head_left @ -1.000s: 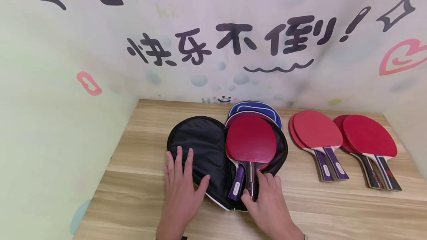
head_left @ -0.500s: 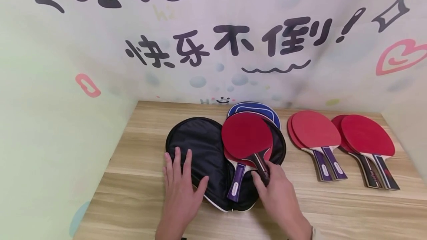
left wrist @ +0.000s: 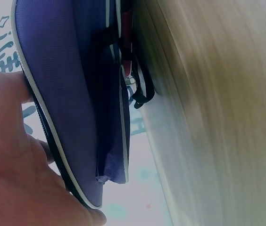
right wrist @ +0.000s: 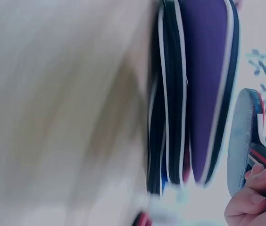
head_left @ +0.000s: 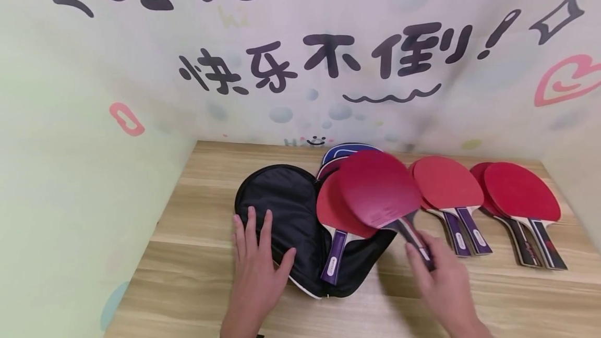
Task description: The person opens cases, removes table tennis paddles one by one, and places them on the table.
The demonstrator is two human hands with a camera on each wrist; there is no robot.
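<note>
My right hand point(head_left: 443, 280) grips the dark handle of a red table tennis paddle point(head_left: 379, 189), raised over the right edge of an open black paddle case point(head_left: 281, 197). In the right wrist view, the fingers point(right wrist: 260, 181) curl round that handle. Another red paddle point(head_left: 335, 207) with a purple handle lies inside the case's right half, partly covered by the raised one. My left hand point(head_left: 257, 270) lies with fingers spread on the case's left flap. From the left wrist view, the flap's outer side point(left wrist: 60, 80) shows purple-blue with white piping, fingers along its edge.
Behind the open case lie other cases, including a blue one point(head_left: 345, 149). To the right, two paddles with purple handles point(head_left: 448, 181) overlap, and beyond them two more red paddles point(head_left: 521, 192) with dark handles. A printed cloth point(head_left: 300, 67) hangs behind the wooden table point(head_left: 188, 233).
The right hand has lifted the dark-handled paddle off the purple-handled one and carried it right, turning its handle outward. The left hand has stayed on the flap.
</note>
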